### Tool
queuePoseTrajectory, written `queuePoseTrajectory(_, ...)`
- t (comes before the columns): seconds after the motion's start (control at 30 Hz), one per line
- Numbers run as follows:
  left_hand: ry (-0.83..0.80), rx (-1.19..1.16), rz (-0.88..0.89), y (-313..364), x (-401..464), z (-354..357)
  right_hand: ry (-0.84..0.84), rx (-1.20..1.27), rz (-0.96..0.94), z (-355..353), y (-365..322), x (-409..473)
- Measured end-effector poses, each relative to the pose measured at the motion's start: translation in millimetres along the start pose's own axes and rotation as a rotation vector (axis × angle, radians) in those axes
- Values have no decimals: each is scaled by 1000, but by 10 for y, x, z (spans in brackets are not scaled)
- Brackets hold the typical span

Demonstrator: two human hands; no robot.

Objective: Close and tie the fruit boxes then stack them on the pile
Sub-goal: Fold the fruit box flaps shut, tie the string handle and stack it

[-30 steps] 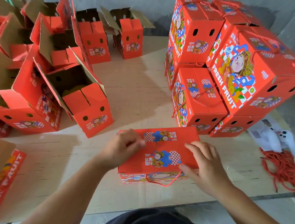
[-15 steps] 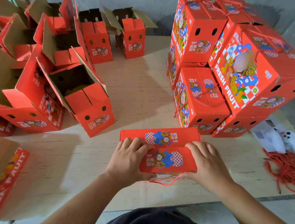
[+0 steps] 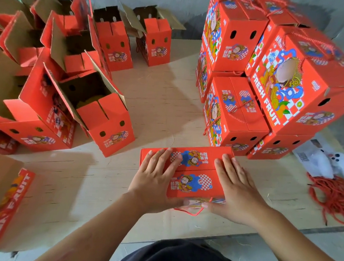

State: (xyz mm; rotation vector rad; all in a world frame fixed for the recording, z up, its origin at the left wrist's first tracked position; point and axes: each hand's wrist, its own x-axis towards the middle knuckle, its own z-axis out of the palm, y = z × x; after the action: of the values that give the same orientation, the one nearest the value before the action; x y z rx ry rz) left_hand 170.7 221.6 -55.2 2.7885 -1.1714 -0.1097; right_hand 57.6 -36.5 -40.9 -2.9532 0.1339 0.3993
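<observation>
— What do we have under our hands?

— Our left hand (image 3: 154,176) and right hand (image 3: 236,189) both lie flat, fingers straight, on top of the red fruit box (image 3: 191,175) at the near edge of the table (image 3: 159,99). Neither grip curls round anything; we press the two top flaps down, the left hand at the box's left end, the right at its right end.

— And the box itself?

— Its flaps are down and meet along the middle. A red cord handle (image 3: 192,211) loops out of its near side, between our thumbs, hanging loose.

— What lies around it?

— Just beyond it, toward the far right corner, we see the pile of closed boxes (image 3: 270,66), stacked and corded, the nearest one almost touching our box. On the left side of the table stand the open boxes (image 3: 96,109), flaps up. Near the right edge lies a heap of red cords (image 3: 337,198), with a white plastic bag (image 3: 324,162) just behind it.
</observation>
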Motion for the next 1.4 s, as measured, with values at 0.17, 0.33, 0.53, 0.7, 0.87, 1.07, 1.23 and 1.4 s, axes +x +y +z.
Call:
queuePoseTrajectory(0.17, 210, -182, -160, -16, -14, -63, 175, 303, 56, -90, 88, 135)
queuePoseTrajectory(0.33, 213, -569, -534, -27, 56, -13, 329, 389, 141, -53, 9, 337)
queuePoseTrajectory(0.53, 137, -593, -478, -188, 174, 67, 293, 456, 165, -137, 113, 587)
queuePoseTrajectory(0.7, 70, -384, -307, -468, 640, -78, 269, 435, 317, -214, 45, 469)
queuePoseTrajectory(0.87, 109, 131, 20, -320, 1240, -326, -170, 234, 624, -208, -128, 248)
queuePoseTrajectory(1.07, 381, -391, -285, 26, 430, -17, -497, 891, 480, -39, -253, 195)
queuePoseTrajectory(1.23, 383, -1048, -584, 262, 66, 154, -288, 1148, 322, -178, -331, 385)
queuePoseTrajectory(1.4, 237, -1623, -724, 315, 33, 173, -86, 1078, 124, -143, -479, 445)
